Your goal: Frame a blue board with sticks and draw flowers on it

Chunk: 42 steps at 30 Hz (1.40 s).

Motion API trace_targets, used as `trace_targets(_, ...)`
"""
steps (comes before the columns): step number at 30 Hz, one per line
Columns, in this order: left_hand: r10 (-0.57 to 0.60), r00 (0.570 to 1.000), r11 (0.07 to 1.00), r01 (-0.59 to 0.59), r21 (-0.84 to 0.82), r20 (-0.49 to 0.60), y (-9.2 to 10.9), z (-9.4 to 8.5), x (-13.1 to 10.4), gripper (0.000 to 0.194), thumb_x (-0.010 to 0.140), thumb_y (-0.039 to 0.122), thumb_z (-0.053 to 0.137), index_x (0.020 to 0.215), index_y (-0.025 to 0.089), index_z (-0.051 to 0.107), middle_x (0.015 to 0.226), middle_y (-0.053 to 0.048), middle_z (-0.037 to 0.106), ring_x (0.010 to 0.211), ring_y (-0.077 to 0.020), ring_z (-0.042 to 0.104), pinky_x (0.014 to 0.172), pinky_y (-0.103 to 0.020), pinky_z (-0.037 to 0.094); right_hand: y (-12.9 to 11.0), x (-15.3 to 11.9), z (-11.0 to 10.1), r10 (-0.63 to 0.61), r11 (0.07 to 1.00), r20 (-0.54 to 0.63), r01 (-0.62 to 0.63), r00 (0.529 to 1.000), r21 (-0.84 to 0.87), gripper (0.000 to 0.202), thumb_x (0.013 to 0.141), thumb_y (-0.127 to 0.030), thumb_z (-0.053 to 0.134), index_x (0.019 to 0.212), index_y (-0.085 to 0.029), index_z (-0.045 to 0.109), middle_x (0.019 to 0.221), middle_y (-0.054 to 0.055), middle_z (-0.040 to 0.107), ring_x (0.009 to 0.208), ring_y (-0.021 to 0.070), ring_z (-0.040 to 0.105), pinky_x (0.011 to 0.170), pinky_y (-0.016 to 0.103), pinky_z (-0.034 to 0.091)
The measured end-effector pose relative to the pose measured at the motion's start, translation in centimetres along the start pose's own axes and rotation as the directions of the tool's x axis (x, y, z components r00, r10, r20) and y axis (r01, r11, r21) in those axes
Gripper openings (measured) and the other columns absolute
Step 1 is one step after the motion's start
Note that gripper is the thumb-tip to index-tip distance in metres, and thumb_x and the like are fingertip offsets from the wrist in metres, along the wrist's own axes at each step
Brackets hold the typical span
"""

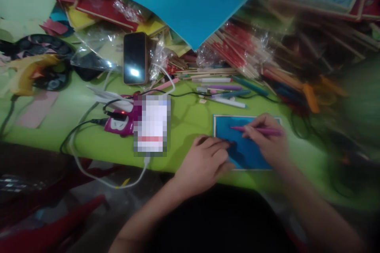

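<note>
A blue sheet with a pale stick frame (252, 158) lies on the green table in front of me. My right hand (271, 140) is over its right part, fingers closed around a pink felt-tip pen (268, 131). The pen's tip points left, over the upper part of the sheet; whether it touches the surface I cannot tell. Resting with fingers stretched out, my left hand (209, 158) covers the sheet's left edge and lower left corner.
Several felt-tip pens (221, 91) lie beyond the sheet, with bundles of thin sticks (231, 47) behind. Left of my hands are a blurred-screen phone (152, 126) on a cable, a purple power strip (129, 126), a dark phone (135, 57) and a yellow glue gun (28, 71). A large blue sheet (192, 4) overhangs the back.
</note>
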<state>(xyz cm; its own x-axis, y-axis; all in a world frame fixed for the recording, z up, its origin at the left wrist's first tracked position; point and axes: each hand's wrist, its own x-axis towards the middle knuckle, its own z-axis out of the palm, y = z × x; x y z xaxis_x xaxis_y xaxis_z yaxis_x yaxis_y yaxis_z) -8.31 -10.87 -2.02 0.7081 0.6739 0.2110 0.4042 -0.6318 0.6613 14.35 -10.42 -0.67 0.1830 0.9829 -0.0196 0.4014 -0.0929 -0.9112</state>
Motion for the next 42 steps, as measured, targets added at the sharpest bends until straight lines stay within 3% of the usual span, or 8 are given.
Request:
trace_targets(11,0.002,1.000,1.000,-0.002,0.013,0.009,-0.04,0.01,-0.06,0.028,0.109,0.040,0.052,0.099,0.019,0.068,0.135,-0.004,0.074,0.123,-0.0248,0.066,0.104,-0.046,0.042,-0.25,0.08,0.05,0.003,1.000,-0.004,-0.003,1.000,-0.001,0.017,0.088,-0.031,0.074,0.076,-0.026,0.062,0.065,-0.002,0.068,0.061,0.0173,0.065,0.059,0.031,0.052)
trace_targets(17,-0.006,1.000,1.000,0.005,0.016,0.028,-0.03,-0.03,0.00,0.027,0.109,0.039,0.053,0.100,0.020,0.069,0.137,-0.004,0.074,0.125,-0.0247,0.065,0.104,-0.046,0.042,-0.15,0.05,0.10,0.013,1.000,0.011,-0.013,1.000,0.014,0.014,0.091,-0.030,0.072,0.080,-0.026,0.064,0.070,-0.002,0.071,0.067,0.0178,0.068,0.066,0.032,0.054)
trace_targets(23,0.012,1.000,1.000,-0.012,0.021,0.004,0.02,-0.15,0.09,0.029,0.109,0.040,0.052,0.097,0.019,0.067,0.135,-0.004,0.075,0.121,-0.0244,0.066,0.102,-0.045,0.042,0.01,0.00,-0.10,0.010,1.000,0.003,-0.010,1.000,-0.007,0.020,0.089,-0.034,0.075,0.076,-0.025,0.061,0.065,-0.001,0.068,0.060,0.0173,0.063,0.058,0.031,0.049)
trace_targets(42,0.003,1.000,1.000,-0.003,0.008,0.024,0.01,-0.21,0.02,0.022,0.108,0.037,0.056,0.099,0.019,0.067,0.138,-0.004,0.073,0.125,-0.0238,0.065,0.104,-0.046,0.042,0.02,0.03,-0.09,0.011,0.999,-0.034,-0.012,0.999,-0.042,0.020,0.090,-0.036,0.072,0.076,-0.027,0.061,0.067,-0.001,0.064,0.062,0.0184,0.059,0.057,0.033,0.048)
